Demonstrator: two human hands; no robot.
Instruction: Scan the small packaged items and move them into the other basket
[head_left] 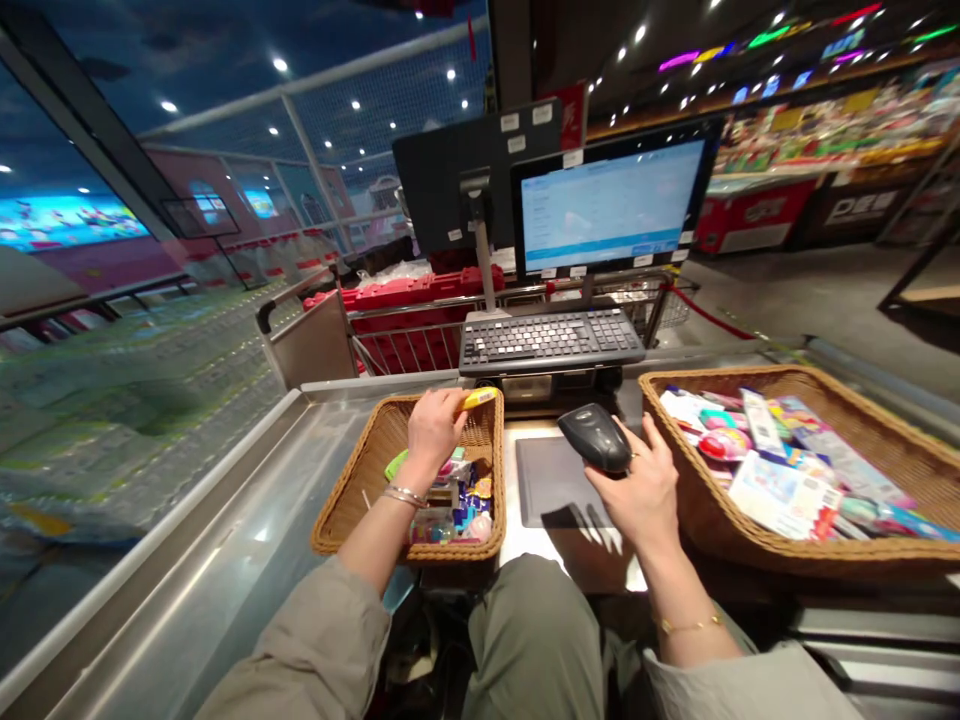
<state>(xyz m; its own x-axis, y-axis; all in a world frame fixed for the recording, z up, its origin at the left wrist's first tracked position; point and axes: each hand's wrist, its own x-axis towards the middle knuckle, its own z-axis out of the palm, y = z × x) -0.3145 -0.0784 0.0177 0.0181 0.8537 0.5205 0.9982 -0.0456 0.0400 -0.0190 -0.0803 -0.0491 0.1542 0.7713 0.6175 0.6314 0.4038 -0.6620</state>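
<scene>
Store checkout, metal bench (251,520). Left hand (435,432) clamped on yellow item (481,398) over left basket's (352,500) far right corner; item's long axis crosswise, free end pointing right. Right hand (646,485) closed round black scanner (596,437), right of item, apart from it, head angled leftward.

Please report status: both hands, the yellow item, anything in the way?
Left hand: holding yellow item over left basket. Right hand: holding black scanner over grey pad. Both things apart; no obstacle seen between.
</scene>
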